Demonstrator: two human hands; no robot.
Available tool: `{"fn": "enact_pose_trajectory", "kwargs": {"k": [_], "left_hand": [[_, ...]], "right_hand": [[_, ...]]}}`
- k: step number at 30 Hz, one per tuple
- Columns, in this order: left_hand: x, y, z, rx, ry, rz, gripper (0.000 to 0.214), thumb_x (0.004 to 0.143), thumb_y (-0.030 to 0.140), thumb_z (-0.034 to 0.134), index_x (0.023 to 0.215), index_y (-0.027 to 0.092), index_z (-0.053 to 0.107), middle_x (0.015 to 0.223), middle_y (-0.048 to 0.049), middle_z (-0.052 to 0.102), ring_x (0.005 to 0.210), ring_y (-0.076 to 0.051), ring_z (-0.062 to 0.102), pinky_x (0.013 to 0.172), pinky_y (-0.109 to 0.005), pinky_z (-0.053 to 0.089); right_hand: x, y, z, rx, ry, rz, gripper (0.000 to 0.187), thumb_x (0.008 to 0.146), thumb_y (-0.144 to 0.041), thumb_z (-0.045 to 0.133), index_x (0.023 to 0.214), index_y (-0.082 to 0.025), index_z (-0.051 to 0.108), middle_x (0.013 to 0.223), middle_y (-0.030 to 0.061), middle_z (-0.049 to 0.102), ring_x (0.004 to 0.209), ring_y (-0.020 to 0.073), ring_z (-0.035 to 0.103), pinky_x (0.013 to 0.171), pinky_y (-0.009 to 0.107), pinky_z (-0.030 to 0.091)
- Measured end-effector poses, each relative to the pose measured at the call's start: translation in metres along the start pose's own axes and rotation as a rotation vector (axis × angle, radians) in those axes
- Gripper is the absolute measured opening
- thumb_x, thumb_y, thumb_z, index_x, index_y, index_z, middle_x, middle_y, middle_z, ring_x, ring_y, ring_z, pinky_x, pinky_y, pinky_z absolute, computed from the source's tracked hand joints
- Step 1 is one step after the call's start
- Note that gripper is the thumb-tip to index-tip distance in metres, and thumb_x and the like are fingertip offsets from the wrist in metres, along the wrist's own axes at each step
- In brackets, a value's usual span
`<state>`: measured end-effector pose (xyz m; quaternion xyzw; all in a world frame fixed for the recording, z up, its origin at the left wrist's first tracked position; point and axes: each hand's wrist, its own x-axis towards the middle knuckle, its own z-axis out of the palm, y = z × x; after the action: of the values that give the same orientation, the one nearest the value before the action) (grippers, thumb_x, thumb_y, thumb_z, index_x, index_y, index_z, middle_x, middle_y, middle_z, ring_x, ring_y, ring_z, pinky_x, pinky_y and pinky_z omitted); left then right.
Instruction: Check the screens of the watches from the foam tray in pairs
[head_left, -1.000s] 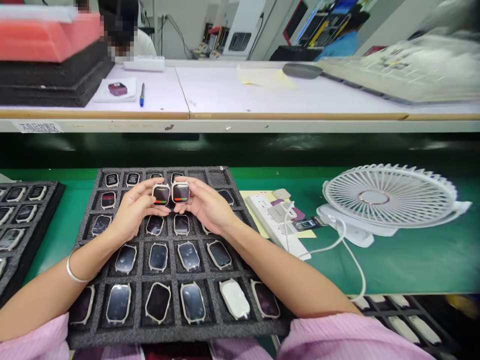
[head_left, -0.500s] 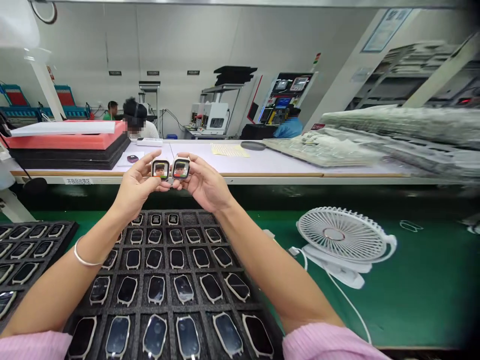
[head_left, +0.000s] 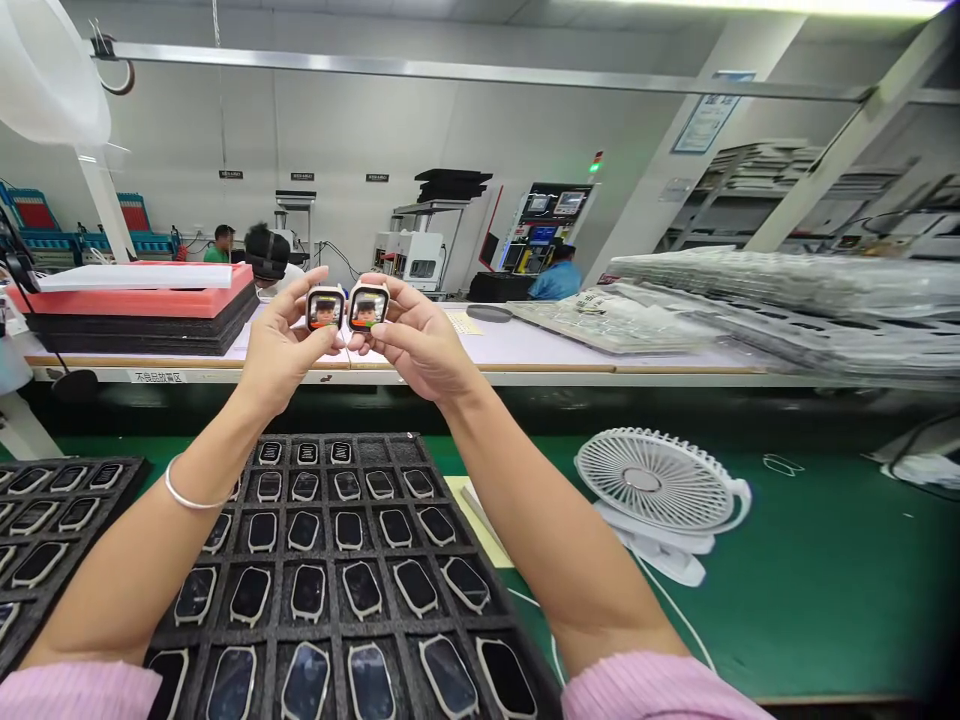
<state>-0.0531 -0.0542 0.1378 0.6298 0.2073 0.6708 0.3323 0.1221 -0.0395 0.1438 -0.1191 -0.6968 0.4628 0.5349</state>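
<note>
Side by side, at arm's length above the bench, are two strapless smartwatches with lit screens. My left hand [head_left: 281, 345] is closed on the left smartwatch [head_left: 325, 309], its thumb at the lower edge. The right smartwatch [head_left: 368, 307] is pinched in my right hand [head_left: 420, 340], with the thumb over its lower corner. Both screens face me and show a picture with a head in it. Below my hands lies a black foam tray [head_left: 281, 545], whose compartments hold several more watch cases with dark screens; a few at the far row show white text.
A second foam tray [head_left: 139, 475] with watches stands at the left. On the green bench at right is a white fan [head_left: 652, 485] with its cable. The shelf ahead bears stacked pink and black foam [head_left: 150, 300] and wrapped plastic trays [head_left: 750, 275]. People sit beyond.
The view has tilted up a little. Both watches are still held; my right thumb has moved onto the front of the right one.
</note>
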Motion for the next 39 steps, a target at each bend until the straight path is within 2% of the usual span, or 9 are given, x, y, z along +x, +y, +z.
{"fn": "enact_pose_trajectory", "kwargs": {"k": [4,7,11,16,20,25,29,39], "left_hand": [[-0.006,0.005,0.001,0.004,-0.006,0.022,0.054,0.069,0.014,0.079,0.121,0.026,0.067,0.087,0.0018,0.068,0.062,-0.009,0.063,0.069,-0.026,0.059],[-0.023,0.004,-0.002,-0.009,-0.012,-0.035,0.056,0.069,0.015,0.079,0.122,0.026,0.066,0.091,0.0011,0.069,0.066,-0.009,0.065,0.070,-0.025,0.059],[-0.059,-0.008,-0.011,-0.023,-0.024,-0.227,0.061,0.068,0.013,0.078,0.126,0.022,0.062,0.095,0.0003,0.069,0.067,-0.010,0.068,0.072,-0.025,0.061],[-0.111,-0.032,-0.025,-0.007,-0.012,-0.500,0.061,0.072,0.015,0.073,0.131,0.019,0.058,0.107,-0.0041,0.068,0.068,-0.010,0.070,0.070,-0.025,0.062],[-0.136,-0.046,-0.029,0.024,0.018,-0.636,0.058,0.073,0.018,0.073,0.129,0.018,0.059,0.111,-0.0050,0.066,0.067,-0.009,0.071,0.069,-0.025,0.062],[-0.144,-0.055,-0.028,0.085,0.035,-0.694,0.051,0.073,0.021,0.073,0.123,0.016,0.062,0.104,-0.0042,0.068,0.061,-0.009,0.069,0.063,-0.024,0.061],[-0.146,-0.060,-0.030,0.123,0.041,-0.706,0.048,0.074,0.024,0.074,0.120,0.016,0.063,0.100,-0.0040,0.069,0.058,-0.009,0.067,0.058,-0.024,0.060],[-0.148,-0.059,-0.029,0.087,0.010,-0.760,0.045,0.075,0.022,0.071,0.119,0.018,0.063,0.111,-0.0062,0.069,0.061,-0.012,0.071,0.065,-0.028,0.063]], "right_hand": [[-0.006,-0.004,0.005,-0.029,0.011,-0.005,0.053,0.077,-0.027,0.073,0.127,-0.024,0.054,0.103,0.0022,0.062,0.079,0.0138,0.066,0.079,0.032,0.055],[-0.020,0.006,0.010,0.018,0.032,0.020,0.051,0.077,-0.024,0.071,0.125,-0.025,0.055,0.102,0.0012,0.063,0.075,0.0121,0.066,0.077,0.031,0.056],[-0.052,0.037,0.017,0.138,0.059,0.132,0.051,0.074,-0.017,0.068,0.122,-0.024,0.054,0.093,-0.0005,0.064,0.069,0.0118,0.066,0.071,0.029,0.055],[-0.101,0.080,0.029,0.218,0.090,0.320,0.048,0.075,-0.017,0.068,0.121,-0.025,0.055,0.095,0.0001,0.064,0.071,0.0122,0.066,0.071,0.030,0.055],[-0.125,0.099,0.036,0.293,0.139,0.421,0.044,0.075,-0.018,0.070,0.118,-0.024,0.058,0.091,-0.0003,0.066,0.070,0.0128,0.067,0.068,0.029,0.054],[-0.134,0.110,0.037,0.327,0.189,0.528,0.038,0.077,-0.022,0.072,0.114,-0.022,0.060,0.085,-0.0009,0.067,0.064,0.0128,0.067,0.065,0.029,0.054],[-0.136,0.115,0.035,0.332,0.191,0.554,0.037,0.080,-0.026,0.072,0.114,-0.022,0.060,0.084,-0.0011,0.067,0.063,0.0128,0.066,0.064,0.030,0.054],[-0.142,0.118,0.033,0.321,0.177,0.554,0.036,0.078,-0.021,0.071,0.112,-0.022,0.061,0.086,-0.0008,0.066,0.064,0.0129,0.066,0.062,0.029,0.052]]}}
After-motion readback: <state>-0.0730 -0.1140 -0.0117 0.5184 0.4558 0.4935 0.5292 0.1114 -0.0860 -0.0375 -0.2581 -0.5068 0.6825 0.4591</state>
